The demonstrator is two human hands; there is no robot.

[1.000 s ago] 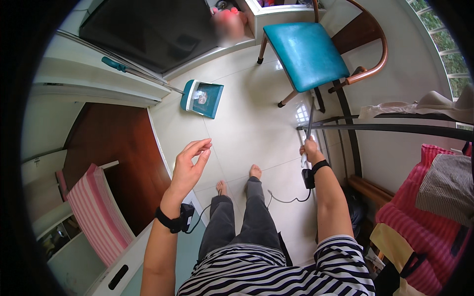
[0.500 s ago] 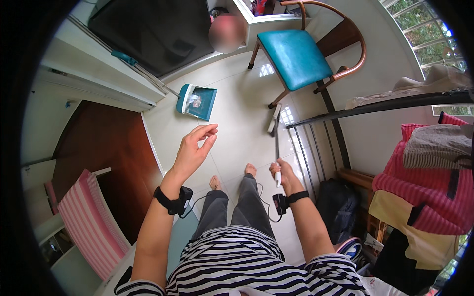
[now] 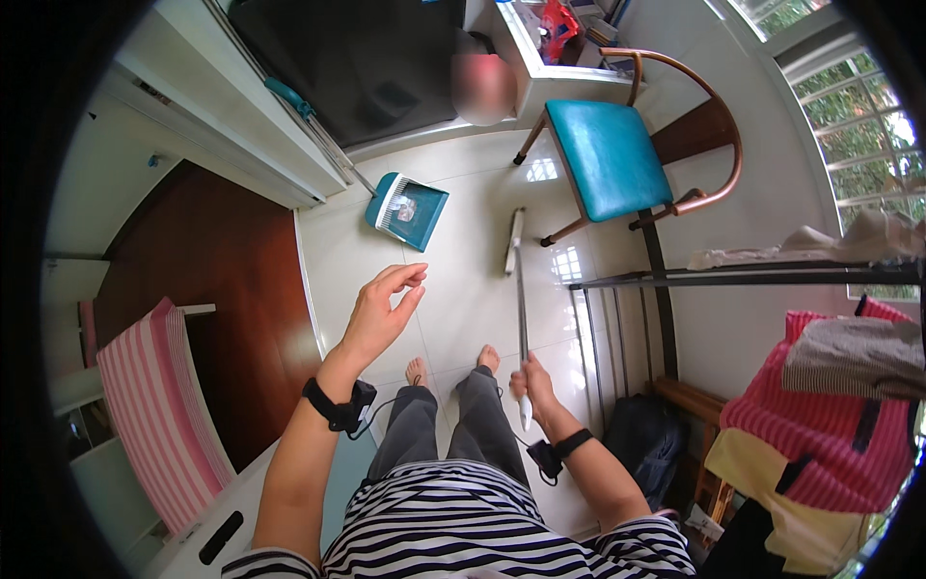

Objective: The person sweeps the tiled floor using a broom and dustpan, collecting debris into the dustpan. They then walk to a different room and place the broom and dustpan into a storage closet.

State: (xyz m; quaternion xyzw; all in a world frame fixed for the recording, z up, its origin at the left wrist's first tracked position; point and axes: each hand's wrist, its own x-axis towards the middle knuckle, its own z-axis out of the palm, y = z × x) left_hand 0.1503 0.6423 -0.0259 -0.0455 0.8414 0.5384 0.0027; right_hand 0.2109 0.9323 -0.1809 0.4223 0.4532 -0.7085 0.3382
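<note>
Holding nothing in the left hand point(image 3: 379, 311), loosely curled and raised in view just below the teal dustpan point(image 3: 424, 227) on the floor point(image 3: 463, 309). Grasping the broom point(image 3: 523, 299) in the right hand point(image 3: 537, 386), with its head point(image 3: 515, 241) down at the floor left of the blue-green chair point(image 3: 612, 159). Looks light and stiff-handled — probably smooth, hardly fragile — and best held by the pale grip point(image 3: 526, 415) at the near end.

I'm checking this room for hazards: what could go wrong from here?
The right hand grips the broom, whose head is near a chair leg; a swing rightward might knock it.

The dustpan holds loose pale debris, so a bump could spill it onto the floor.
</note>
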